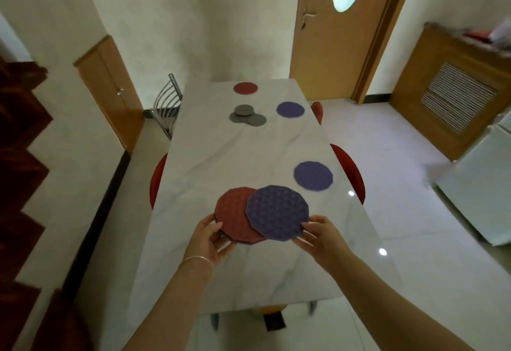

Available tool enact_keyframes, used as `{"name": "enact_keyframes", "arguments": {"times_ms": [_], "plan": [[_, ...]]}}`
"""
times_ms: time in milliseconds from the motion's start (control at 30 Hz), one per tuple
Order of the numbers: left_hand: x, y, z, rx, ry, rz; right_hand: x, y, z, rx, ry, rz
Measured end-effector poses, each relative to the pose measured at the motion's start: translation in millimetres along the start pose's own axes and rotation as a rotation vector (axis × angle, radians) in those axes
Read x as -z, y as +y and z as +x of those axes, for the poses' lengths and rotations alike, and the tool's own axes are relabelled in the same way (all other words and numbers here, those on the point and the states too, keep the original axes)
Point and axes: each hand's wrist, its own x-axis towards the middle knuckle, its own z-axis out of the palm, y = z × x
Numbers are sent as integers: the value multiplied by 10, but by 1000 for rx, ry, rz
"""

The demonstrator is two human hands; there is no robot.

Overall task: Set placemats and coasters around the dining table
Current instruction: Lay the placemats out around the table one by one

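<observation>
Left hand fingers pinch round red woven placemat; right hand fingers pinch overlapping purple woven placemat, probably above white marble bench, near end.

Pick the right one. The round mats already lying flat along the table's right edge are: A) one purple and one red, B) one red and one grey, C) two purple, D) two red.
C: a purple mat lies nearer along the right edge of the table and another purple mat farther along it; the red one sits at the far end.
</observation>
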Motion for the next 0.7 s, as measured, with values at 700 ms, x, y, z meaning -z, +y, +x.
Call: {"name": "enact_keyframes", "arguments": {"times_ms": [700], "plan": [[1052, -2, -41, -62, 265, -21, 371, 949, 671, -31, 363, -634]]}}
